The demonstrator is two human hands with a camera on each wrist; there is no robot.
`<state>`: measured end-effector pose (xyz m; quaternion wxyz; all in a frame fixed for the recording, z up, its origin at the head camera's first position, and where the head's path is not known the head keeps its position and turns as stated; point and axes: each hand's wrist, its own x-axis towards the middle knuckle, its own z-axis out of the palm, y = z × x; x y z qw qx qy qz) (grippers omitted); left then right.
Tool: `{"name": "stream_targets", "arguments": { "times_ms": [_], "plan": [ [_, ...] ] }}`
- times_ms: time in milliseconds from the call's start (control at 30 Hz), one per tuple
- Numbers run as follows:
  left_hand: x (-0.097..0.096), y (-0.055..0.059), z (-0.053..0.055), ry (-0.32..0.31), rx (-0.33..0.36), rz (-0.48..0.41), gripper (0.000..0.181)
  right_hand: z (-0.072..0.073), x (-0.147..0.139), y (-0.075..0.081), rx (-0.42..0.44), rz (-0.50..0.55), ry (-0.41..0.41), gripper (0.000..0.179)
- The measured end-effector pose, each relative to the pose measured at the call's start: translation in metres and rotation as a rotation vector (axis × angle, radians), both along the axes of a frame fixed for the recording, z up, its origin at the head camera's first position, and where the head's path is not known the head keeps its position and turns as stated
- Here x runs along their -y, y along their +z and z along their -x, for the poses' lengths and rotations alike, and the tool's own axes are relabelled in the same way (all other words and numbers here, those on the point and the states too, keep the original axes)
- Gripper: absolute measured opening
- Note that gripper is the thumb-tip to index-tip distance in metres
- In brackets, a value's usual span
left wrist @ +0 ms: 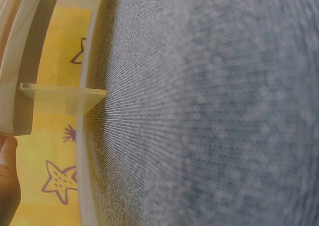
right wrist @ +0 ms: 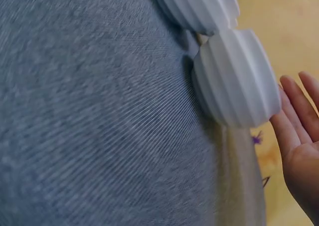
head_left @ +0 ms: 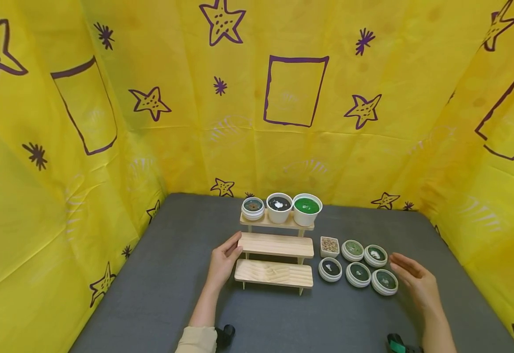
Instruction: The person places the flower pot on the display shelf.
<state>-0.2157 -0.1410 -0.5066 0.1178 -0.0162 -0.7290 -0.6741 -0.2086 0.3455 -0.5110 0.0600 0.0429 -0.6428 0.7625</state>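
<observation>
In the head view a stepped wooden stand has three tiers: a back tier [head_left: 259, 222], a middle tier [head_left: 279, 245] and a front tier [head_left: 274, 273]. My left hand [head_left: 222, 262] touches the left end of the middle tier with outstretched fingers; the left wrist view shows a fingertip [left wrist: 9, 145] at the board's end. To the right of the stand stand several small white pots with green or dark tops. Beside the rightmost pots, my right hand [head_left: 418, 282] has its fingers extended. In the right wrist view they reach the rim of a ribbed white pot [right wrist: 237, 79].
On the back tier are a low pot [head_left: 253, 215], a taller dark-topped pot [head_left: 279, 215] and a bright green-topped pot [head_left: 306, 215]. A square white pot [head_left: 329, 252] of pebble-like bits stands beside the stand. Yellow patterned cloth [head_left: 239, 157] walls the grey table [head_left: 164, 294] on three sides.
</observation>
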Motion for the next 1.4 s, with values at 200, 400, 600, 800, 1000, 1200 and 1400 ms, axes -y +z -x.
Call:
{"name": "stream_targets", "arguments": {
  "times_ms": [200, 400, 600, 800, 1000, 1200, 1400],
  "plan": [
    [0.001, -0.002, 0.001, -0.004, 0.008, 0.017, 0.045, -0.003, -0.009, -0.013, 0.005, 0.056, 0.039, 0.038],
    [0.001, -0.001, 0.000, -0.002, 0.011, 0.005, 0.045, -0.007, -0.018, -0.021, 0.047, 0.023, 0.136, 0.041],
    [0.001, -0.001, -0.001, 0.000, 0.012, 0.002, 0.045, -0.012, -0.022, -0.026, 0.074, -0.049, 0.169, 0.039],
    [0.001, -0.002, -0.001, -0.004, 0.018, -0.003, 0.045, -0.012, -0.023, -0.030, 0.070, -0.102, 0.215, 0.042],
    [0.001, -0.003, -0.001, -0.009, 0.015, -0.004, 0.045, -0.010, -0.024, -0.032, 0.116, -0.206, 0.187, 0.044],
    [0.001, -0.002, -0.001, -0.010, 0.002, 0.007, 0.045, -0.008, -0.023, -0.031, 0.133, -0.237, 0.178, 0.047],
    [0.001, -0.002, 0.000, -0.009, -0.006, 0.000, 0.045, -0.007, -0.021, -0.030, 0.158, -0.282, 0.157, 0.048]
  ]
}}
